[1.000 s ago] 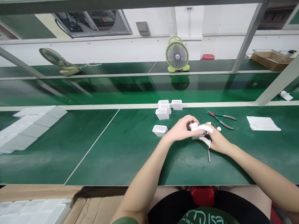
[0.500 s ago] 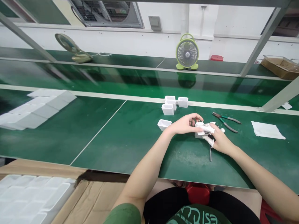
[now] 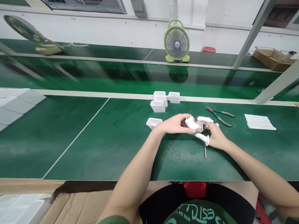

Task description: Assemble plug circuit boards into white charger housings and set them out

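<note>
My left hand (image 3: 175, 125) is closed round a small white plastic box (image 3: 195, 133), thumb along its near side. A crumpled white piece, like paper or cloth (image 3: 192, 123), sticks out of the top, beside something grey that I cannot name. White finger covers sit on the thumb and a finger of my right hand (image 3: 216, 135). Those two fingers are spread apart at the box's right end; whether they touch it is unclear. Below, a thin metal rod (image 3: 205, 152) lies on the table, its upper part hidden by the hand.
Several white boxes (image 3: 158, 106) stand at the back, and another box (image 3: 153, 122) is beside my left wrist. Green-handled pliers (image 3: 219, 115) and a white sheet (image 3: 260, 121) lie to the right. Stacked boxes (image 3: 16, 104) are far left. A green fan (image 3: 177, 43) stands behind.
My right hand's covered fingers have spread apart from their earlier closed grip. The crumpled white piece now shows above the box near my left fingers. The view has shifted right and down.
</note>
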`<state>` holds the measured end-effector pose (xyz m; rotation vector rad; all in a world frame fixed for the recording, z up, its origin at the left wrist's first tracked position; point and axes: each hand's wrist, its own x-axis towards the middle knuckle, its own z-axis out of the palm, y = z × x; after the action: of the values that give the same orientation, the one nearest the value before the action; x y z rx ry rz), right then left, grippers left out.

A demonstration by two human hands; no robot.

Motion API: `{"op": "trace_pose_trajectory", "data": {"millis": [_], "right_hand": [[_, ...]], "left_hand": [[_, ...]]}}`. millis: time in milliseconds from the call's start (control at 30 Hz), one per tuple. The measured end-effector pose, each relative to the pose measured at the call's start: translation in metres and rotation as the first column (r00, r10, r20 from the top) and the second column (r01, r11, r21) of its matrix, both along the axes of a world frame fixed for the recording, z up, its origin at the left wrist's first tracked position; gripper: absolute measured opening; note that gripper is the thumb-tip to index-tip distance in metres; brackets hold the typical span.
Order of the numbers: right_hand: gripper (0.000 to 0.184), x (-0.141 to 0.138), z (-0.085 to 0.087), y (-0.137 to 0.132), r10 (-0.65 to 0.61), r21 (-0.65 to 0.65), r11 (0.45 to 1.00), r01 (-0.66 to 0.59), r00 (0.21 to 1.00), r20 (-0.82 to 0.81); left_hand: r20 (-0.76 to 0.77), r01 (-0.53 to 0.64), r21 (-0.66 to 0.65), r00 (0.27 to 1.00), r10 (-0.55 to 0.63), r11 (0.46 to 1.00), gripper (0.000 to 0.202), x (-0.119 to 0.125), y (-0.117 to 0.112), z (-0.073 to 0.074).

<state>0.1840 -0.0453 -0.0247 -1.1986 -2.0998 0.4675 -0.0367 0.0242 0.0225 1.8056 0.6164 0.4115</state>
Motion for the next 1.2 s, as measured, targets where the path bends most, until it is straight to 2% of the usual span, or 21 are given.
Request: {"op": "trace_pose_trajectory", "data": {"millis": [200,333,600,733,800,867,1000,1100,1200], "right_hand": [[0.040,-0.007,-0.001,-0.004,-0.083,-0.036,0.996,0.080,0.993,-0.079],[0.039,-0.007,0.000,-0.005,-0.043,-0.011,0.999,0.042,0.992,-0.118],[0.048,0.003,0.004,-0.005,0.062,-0.056,0.996,-0.067,0.994,-0.094],[0.049,0.002,0.007,-0.006,0.060,-0.080,0.994,-0.068,0.993,-0.101],[0.049,-0.001,0.008,-0.005,0.036,-0.130,0.990,-0.058,0.986,-0.164],[0.047,-0.004,0.008,-0.004,-0.014,-0.220,0.974,-0.052,0.957,-0.288],[0.038,-0.012,0.011,0.001,-0.155,-0.394,0.915,-0.085,0.827,-0.540],[0.040,-0.016,0.015,0.005,-0.263,-0.498,0.862,-0.098,0.753,-0.604],[0.045,-0.021,0.018,0.009,-0.337,-0.585,0.802,-0.123,0.715,-0.613]], "left_hand": [[0.026,0.015,-0.037,1.000,-0.014,0.999,0.035,0.000,-0.001,0.001],[0.017,0.029,-0.036,0.999,-0.028,0.999,0.035,-0.001,0.000,0.000],[-0.042,0.014,0.017,0.999,-0.014,1.000,0.040,-0.001,0.000,0.002],[-0.030,0.036,0.011,0.999,-0.036,0.999,0.039,-0.001,0.000,0.004],[-0.025,0.039,0.009,0.999,-0.038,0.999,0.040,-0.001,-0.001,0.004],[-0.010,0.046,0.001,0.999,-0.046,0.999,0.040,-0.001,-0.001,0.004],[0.008,0.059,0.002,0.998,-0.059,0.998,0.040,0.000,-0.001,0.003],[0.009,0.063,0.003,0.998,-0.063,0.998,0.042,0.000,-0.001,0.002],[0.012,0.063,-0.008,0.998,-0.063,0.998,0.042,0.001,-0.001,0.002]]}}
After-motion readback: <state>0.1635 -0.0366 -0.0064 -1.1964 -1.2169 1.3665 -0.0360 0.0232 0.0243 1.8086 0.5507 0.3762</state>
